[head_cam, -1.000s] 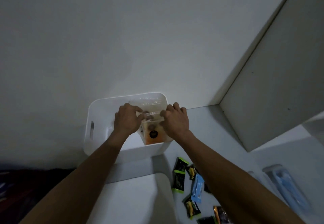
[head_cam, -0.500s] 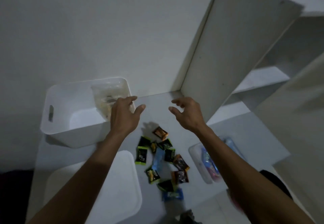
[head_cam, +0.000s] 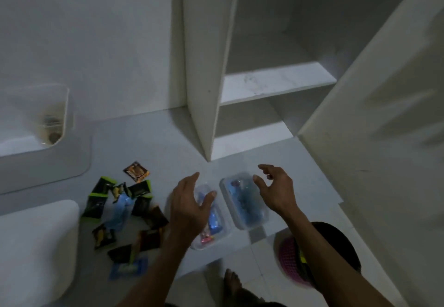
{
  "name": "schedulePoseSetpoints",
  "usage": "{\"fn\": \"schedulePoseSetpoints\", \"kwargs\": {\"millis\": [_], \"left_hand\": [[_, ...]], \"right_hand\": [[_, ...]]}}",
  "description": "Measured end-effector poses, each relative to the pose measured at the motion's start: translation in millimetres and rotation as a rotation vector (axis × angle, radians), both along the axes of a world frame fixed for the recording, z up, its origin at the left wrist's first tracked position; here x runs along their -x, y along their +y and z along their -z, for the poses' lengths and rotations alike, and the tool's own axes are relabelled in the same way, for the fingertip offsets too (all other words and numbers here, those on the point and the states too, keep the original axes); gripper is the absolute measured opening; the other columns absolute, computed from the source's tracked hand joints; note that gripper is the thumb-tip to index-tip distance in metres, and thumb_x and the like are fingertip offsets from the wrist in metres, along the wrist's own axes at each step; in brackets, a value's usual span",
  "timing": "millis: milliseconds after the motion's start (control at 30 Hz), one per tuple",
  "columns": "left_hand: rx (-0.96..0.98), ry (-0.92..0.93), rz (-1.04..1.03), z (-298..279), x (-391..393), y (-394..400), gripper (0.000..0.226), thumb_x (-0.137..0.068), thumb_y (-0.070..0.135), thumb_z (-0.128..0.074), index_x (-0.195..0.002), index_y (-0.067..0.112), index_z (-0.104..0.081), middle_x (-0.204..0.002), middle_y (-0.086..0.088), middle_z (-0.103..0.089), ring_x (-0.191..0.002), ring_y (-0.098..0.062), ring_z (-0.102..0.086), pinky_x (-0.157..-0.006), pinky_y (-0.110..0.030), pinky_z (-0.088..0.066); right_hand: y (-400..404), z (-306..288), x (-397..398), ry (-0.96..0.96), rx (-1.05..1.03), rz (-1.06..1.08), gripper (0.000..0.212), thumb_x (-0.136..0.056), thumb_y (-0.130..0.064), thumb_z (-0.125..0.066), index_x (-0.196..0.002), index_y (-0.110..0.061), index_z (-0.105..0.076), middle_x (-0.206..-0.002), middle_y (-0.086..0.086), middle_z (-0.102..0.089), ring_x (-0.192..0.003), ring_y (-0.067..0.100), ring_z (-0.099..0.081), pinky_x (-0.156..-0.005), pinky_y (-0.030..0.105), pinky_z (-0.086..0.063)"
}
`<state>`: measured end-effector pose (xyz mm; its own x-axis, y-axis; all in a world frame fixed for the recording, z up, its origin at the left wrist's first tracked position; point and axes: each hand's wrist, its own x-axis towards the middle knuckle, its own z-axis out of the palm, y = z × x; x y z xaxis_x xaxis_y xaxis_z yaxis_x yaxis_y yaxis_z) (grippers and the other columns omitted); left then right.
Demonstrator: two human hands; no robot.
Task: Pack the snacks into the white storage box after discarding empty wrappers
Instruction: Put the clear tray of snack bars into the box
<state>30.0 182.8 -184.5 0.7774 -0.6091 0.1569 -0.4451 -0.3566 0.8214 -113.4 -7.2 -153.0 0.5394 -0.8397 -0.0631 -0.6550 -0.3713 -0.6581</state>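
Two clear plastic snack trays lie side by side on the white surface: the right tray (head_cam: 245, 201) holds blue packets, the left tray (head_cam: 212, 228) holds blue and pink ones. My left hand (head_cam: 189, 205) hovers open over the left tray, covering part of it. My right hand (head_cam: 276, 191) hovers open at the right tray's far right edge. Several small dark, green and orange snack packets (head_cam: 120, 210) lie scattered to the left. The white storage box (head_cam: 60, 112) stands at far left with a clear bag inside.
A white lid (head_cam: 36, 246) lies at the lower left. A white cabinet panel (head_cam: 204, 66) and open shelves (head_cam: 276, 83) rise behind the trays. A pink mesh basket (head_cam: 290, 261) sits below my right forearm. A bare foot (head_cam: 234, 282) shows at the bottom.
Both hands let go of the clear bag in the box and moved right and down to the two clear trays. The view swung right, so the box slid to the left edge.
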Motion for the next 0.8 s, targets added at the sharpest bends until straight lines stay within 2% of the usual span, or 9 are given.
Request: {"fn": "schedulePoseSetpoints", "kwargs": {"millis": [67,133,200,267,400,500,667,733,800], "left_hand": [[-0.062,0.005,0.03,14,33,-25,0.065,-0.08,0.041,-0.069,-0.129,-0.001,-0.057,-0.125,-0.019,-0.062,-0.113,-0.035,-0.06,-0.096,-0.047,-0.051],[-0.168,0.045,0.061,26,55,-44,0.067,-0.083,0.05,-0.065,-0.133,0.006,-0.053,-0.129,-0.014,-0.06,-0.119,-0.031,-0.057,-0.099,-0.048,-0.049],[-0.259,0.028,0.071,38,72,-59,0.07,-0.086,0.062,-0.054,-0.137,0.014,-0.048,-0.131,-0.007,-0.056,-0.121,-0.025,-0.054,-0.099,-0.045,-0.046],[-0.321,-0.008,0.019,49,84,-69,0.072,-0.086,0.062,-0.052,-0.141,0.016,-0.042,-0.139,-0.007,-0.05,-0.128,-0.026,-0.047,-0.103,-0.049,-0.043],[-0.514,-0.056,-0.05,57,103,-85,0.076,-0.091,0.055,-0.053,-0.152,0.019,-0.026,-0.158,-0.009,-0.029,-0.148,-0.03,-0.018,-0.118,-0.055,-0.018],[-0.591,-0.034,-0.056,63,106,-93,0.074,-0.094,0.053,-0.048,-0.154,0.02,-0.02,-0.161,-0.008,-0.023,-0.15,-0.028,-0.007,-0.119,-0.057,-0.006],[-0.687,0.007,-0.057,74,107,-99,0.076,-0.096,0.052,-0.044,-0.155,0.015,-0.016,-0.162,-0.011,-0.017,-0.151,-0.025,0.002,-0.117,-0.062,0.0],[-0.697,0.011,-0.068,72,108,-102,0.076,-0.095,0.052,-0.046,-0.155,0.013,-0.018,-0.162,-0.012,-0.018,-0.151,-0.026,-0.001,-0.117,-0.061,0.003],[-0.657,0.028,-0.087,63,111,-103,0.076,-0.095,0.05,-0.049,-0.154,0.013,-0.019,-0.161,-0.011,-0.02,-0.151,-0.027,-0.004,-0.117,-0.059,0.001]], "right_hand": [[-10,22,23,0.011,-0.056,0.03,0.047,-0.091,-0.03,-0.068,-0.135,-0.017,-0.056,-0.131,0.01,-0.059,-0.113,0.023,-0.059,-0.094,0.03,-0.046],[-14,41,38,-0.004,-0.095,0.022,0.054,-0.091,-0.028,-0.067,-0.14,-0.015,-0.05,-0.137,0.012,-0.057,-0.119,0.028,-0.057,-0.102,0.037,-0.046],[-16,57,45,-0.027,-0.157,0.002,0.059,-0.093,-0.031,-0.065,-0.145,-0.015,-0.044,-0.144,0.011,-0.051,-0.126,0.028,-0.053,-0.107,0.041,-0.043],[-16,70,46,-0.023,-0.234,-0.01,0.063,-0.095,-0.038,-0.06,-0.149,-0.019,-0.036,-0.15,0.007,-0.045,-0.132,0.026,-0.048,-0.11,0.041,-0.041],[-17,89,45,-0.052,-0.349,-0.042,0.06,-0.098,-0.039,-0.053,-0.151,-0.022,-0.032,-0.152,0.007,-0.043,-0.136,0.024,-0.045,-0.112,0.043,-0.04],[-20,95,48,-0.07,-0.364,-0.066,0.054,-0.101,-0.034,-0.05,-0.151,-0.019,-0.034,-0.151,0.007,-0.044,-0.137,0.021,-0.045,-0.113,0.036,-0.038],[-23,98,53,-0.065,-0.351,-0.103,0.049,-0.102,-0.027,-0.048,-0.149,-0.013,-0.039,-0.147,0.006,-0.05,-0.13,0.019,-0.05,-0.1,0.01,-0.032],[-23,97,54,-0.078,-0.343,-0.101,0.049,-0.102,-0.026,-0.049,-0.148,-0.012,-0.04,-0.145,0.007,-0.051,-0.13,0.019,-0.051,-0.099,0.008,-0.032],[-22,93,55,-0.112,-0.338,-0.095,0.049,-0.101,-0.025,-0.051,-0.148,-0.013,-0.041,-0.145,0.006,-0.051,-0.131,0.019,-0.051,-0.105,0.016,-0.037]]}}
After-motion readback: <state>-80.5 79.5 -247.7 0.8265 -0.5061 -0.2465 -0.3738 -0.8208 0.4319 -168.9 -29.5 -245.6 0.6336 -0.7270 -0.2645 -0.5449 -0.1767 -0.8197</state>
